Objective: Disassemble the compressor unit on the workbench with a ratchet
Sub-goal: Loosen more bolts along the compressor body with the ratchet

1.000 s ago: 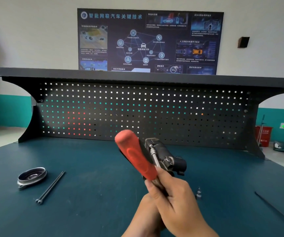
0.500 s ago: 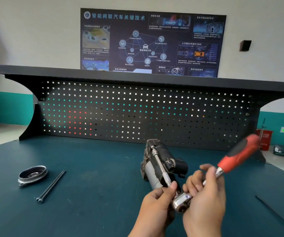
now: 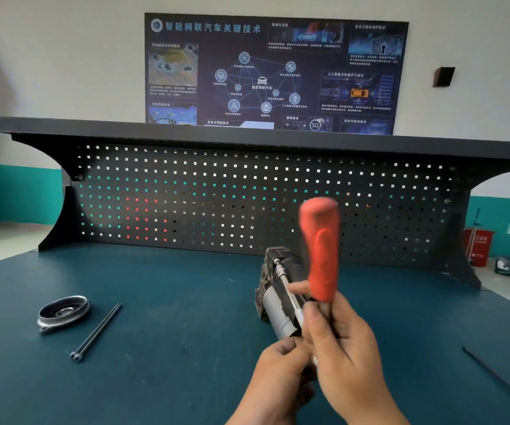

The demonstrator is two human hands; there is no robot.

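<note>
On the green bench point(image 3: 170, 348), right of its middle, lies a grey-and-black compressor point(image 3: 273, 289); the left hand point(image 3: 278, 372) grips its near end, the right hand point(image 3: 345, 348) grips the red-handled ratchet point(image 3: 321, 256) upright.

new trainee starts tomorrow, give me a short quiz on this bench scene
1. Multiple choice: the handle of the ratchet is A red, B blue, C yellow.
2. True or false: the round metal cover is mounted on the compressor unit.
3. Fill in: the ___ hand grips the ratchet just below its handle.

Key
1. A.
2. False: the round metal cover lies on the workbench, well left of the compressor unit, beside the long bolts.
3. Right: the right hand grips there, while the left hand holds the ratchet's lower end.
</note>
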